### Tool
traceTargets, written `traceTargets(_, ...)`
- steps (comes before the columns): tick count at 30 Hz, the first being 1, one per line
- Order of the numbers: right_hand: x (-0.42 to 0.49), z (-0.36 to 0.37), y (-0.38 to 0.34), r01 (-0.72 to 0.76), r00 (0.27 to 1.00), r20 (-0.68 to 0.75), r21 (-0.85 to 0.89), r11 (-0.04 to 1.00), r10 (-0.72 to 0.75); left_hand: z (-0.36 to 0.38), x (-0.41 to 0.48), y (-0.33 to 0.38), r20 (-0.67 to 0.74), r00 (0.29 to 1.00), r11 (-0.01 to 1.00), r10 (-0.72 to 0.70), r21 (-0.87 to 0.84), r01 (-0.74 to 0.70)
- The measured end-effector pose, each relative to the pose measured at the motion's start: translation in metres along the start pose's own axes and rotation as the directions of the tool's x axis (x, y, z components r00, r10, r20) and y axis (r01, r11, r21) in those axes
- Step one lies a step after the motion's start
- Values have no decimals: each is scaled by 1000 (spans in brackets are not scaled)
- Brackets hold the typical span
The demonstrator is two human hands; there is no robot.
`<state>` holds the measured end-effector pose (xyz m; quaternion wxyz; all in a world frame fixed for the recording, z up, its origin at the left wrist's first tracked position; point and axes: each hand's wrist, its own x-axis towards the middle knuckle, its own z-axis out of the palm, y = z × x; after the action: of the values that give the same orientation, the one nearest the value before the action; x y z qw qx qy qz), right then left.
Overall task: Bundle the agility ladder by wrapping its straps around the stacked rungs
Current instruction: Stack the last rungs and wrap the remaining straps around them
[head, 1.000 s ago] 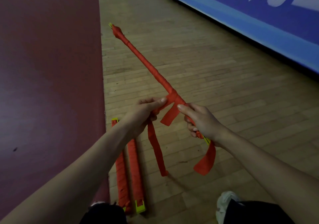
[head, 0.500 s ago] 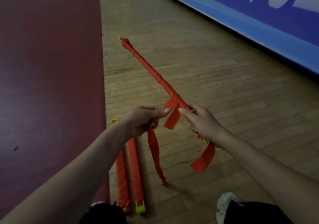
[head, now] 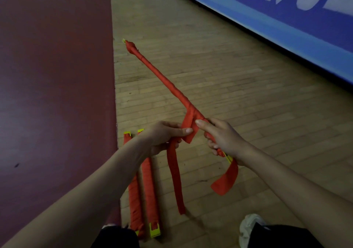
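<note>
Since a second ago the bundle has tilted lower; left hand pinches the strap, right hand grips the rungs, wrap nearly finished.

Sports hall: wooden court floor, blue banner.

two wrapped bundles on floor (left of shoe)

Open wood floor ahead and right, two wrapped bundles lying below left forearm, blue banner far right
</note>
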<state>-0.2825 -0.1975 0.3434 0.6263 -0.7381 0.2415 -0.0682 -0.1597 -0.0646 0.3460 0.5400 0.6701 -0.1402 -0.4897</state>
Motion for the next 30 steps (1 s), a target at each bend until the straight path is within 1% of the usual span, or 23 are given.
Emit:
traceTargets(3, -1, 1, -4, -45, 999, 24, 138, 989, 42, -4, 0, 2, 10, 1000, 1000, -8, -6, 8)
traceTargets(7, -1, 2, -9, -117, 991, 104, 358, 927, 85, -2, -1, 4, 134, 991, 995, 11, -103, 3)
traceTargets(9, 0, -1, -9, -136, 985, 158, 423, 896, 75, 0, -2, 6, 151, 988, 990, 21, -138, 0)
traceTargets(12, 3, -4, -10, -132, 975, 221, 442, 887, 36, 2, -1, 5, 119, 993, 992, 24, -128, -8)
traceTargets(15, 3, -5, -12, -115, 964, 267, 465, 878, -15, 3, -2, 7, 128, 992, 995, 15, -104, -1)
traceTargets(19, 3, -5, -13, -136, 932, 355, 515, 846, -67, 5, -2, 8, 149, 988, 990, 31, -139, -10)
traceTargets(21, 3, -7, -12, -128, 918, 384, 515, 847, -95, 6, -1, 7, 144, 988, 988, 46, -150, -24)
traceTargets(23, 2, -8, -11, -122, 920, 380, 504, 855, -93, 6, 1, 5, 142, 988, 984, 64, -176, -39)
traceTargets(27, 4, -10, -7, -118, 915, 382, 557, 822, -128, 6, 4, 5, 150, 984, 970, 100, -234, -63)
traceTargets(30, 4, -10, -12, -112, 939, 337, 488, 865, -68, 5, 5, 5, 126, 980, 962, 152, -248, -117)
